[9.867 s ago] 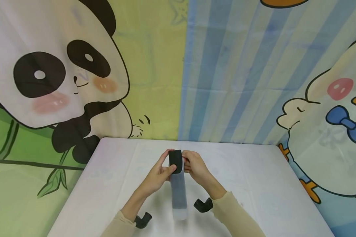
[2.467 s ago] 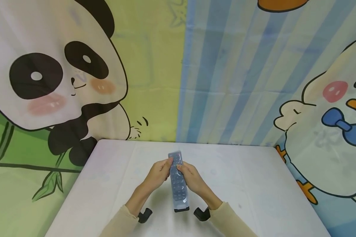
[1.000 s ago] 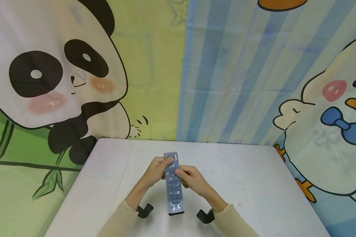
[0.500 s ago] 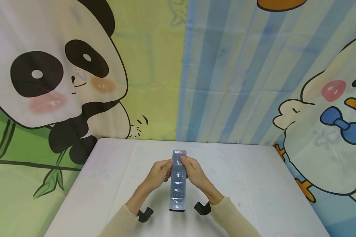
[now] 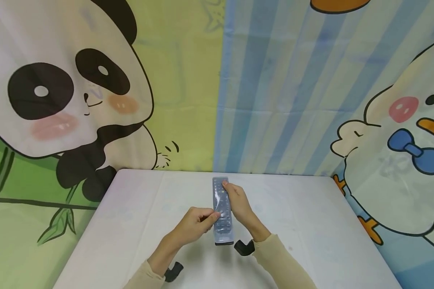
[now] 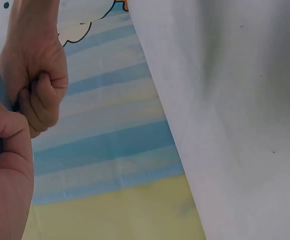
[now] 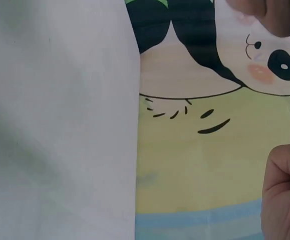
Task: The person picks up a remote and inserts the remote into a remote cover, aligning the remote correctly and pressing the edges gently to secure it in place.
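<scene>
Above the table, both hands hold a remote control (image 5: 223,204) inside a shiny translucent sleeve, its rows of buttons facing up and a black edge at the near end. My right hand (image 5: 240,202) grips the far right side, thumb on the front. My left hand (image 5: 191,226) pinches the left edge lower down, thumb over the sleeve. In the left wrist view the right hand (image 6: 37,75) has curled fingers, and the left hand (image 6: 7,175) fills the lower left. The right wrist view shows the right hand (image 7: 285,195) cut off by the frame edge; the remote is mostly out of sight.
A white-covered table (image 5: 293,233) lies under the hands. Behind it hangs a cloth backdrop (image 5: 188,88) with a panda, stripes and a duck-like figure. Black curved pieces (image 5: 244,248) stick out beside both wrists.
The remote showed a plain black face at the sleeve's far end ten seconds ago; now its buttons face up. Lately my left hand slid nearer along it, while the remote shifted slightly away.
</scene>
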The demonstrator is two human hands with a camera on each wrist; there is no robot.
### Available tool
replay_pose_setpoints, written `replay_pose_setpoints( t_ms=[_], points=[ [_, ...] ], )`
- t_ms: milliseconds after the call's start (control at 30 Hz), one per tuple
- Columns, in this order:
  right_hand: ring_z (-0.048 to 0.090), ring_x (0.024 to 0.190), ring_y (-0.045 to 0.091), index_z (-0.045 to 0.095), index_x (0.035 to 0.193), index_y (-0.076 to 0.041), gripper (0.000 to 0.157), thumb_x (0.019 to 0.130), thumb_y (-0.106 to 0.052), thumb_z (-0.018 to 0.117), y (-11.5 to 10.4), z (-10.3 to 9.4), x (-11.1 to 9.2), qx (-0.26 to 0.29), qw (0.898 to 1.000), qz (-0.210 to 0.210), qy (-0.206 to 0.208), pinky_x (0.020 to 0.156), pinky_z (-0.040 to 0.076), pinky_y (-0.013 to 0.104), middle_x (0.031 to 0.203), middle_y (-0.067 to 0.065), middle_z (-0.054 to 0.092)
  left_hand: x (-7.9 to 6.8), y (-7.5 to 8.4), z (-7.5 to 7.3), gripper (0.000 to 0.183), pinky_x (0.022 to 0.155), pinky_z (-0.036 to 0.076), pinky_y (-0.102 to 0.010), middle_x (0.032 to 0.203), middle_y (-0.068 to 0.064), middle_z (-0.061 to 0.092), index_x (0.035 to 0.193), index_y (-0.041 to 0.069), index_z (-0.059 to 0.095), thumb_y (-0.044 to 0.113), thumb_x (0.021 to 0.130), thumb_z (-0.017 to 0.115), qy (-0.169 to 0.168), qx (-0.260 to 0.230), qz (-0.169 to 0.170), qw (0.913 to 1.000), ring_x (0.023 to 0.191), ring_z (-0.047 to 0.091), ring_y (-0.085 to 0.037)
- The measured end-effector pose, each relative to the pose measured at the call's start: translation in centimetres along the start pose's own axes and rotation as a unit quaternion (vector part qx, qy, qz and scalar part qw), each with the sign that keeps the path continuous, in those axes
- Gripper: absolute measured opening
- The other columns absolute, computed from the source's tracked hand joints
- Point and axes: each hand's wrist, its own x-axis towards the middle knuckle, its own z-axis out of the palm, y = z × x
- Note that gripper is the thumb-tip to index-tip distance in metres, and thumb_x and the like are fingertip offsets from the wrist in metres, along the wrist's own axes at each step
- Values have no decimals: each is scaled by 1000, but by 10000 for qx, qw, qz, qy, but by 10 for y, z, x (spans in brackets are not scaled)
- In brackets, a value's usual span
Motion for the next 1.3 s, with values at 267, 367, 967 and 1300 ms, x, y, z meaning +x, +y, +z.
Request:
replay_pose_setpoints(
  t_ms=[267,367,967,1300],
  points=[
    [54,51,12,56,88,3,41,112,-22,34,-16,-8,-1,-301,9986,-192,-400,46,46,24,64,5,55,-3,-12,10,34,43,37,-22,61,10,53,84,7,65,34,104,56,166,563,-799,9951,51,47,-5],
    [54,53,11,54,88,4,37,112,-13,31,-34,-7,-7,-345,9967,-561,-468,48,48,24,65,2,54,-8,-13,16,36,41,40,-24,62,8,60,109,6,66,40,104,54,-449,424,-1189,9910,45,51,-7],
    [38,49,9,52,83,-4,37,112,-16,32,-48,-8,-1,-1219,9894,-677,-414,47,34,23,58,-1,43,-1,-1,19,35,42,35,-23,60,2,52,116,6,65,37,100,63,-275,-362,-1491,9878,48,43,-8],
    [58,51,14,56,91,3,47,109,-38,40,-24,-14,4,-194,9993,-273,-147,44,51,28,64,6,58,3,10,0,36,46,38,-24,62,10,54,90,17,64,50,101,54,343,1438,-1004,9839,54,48,-6]
  ],
)
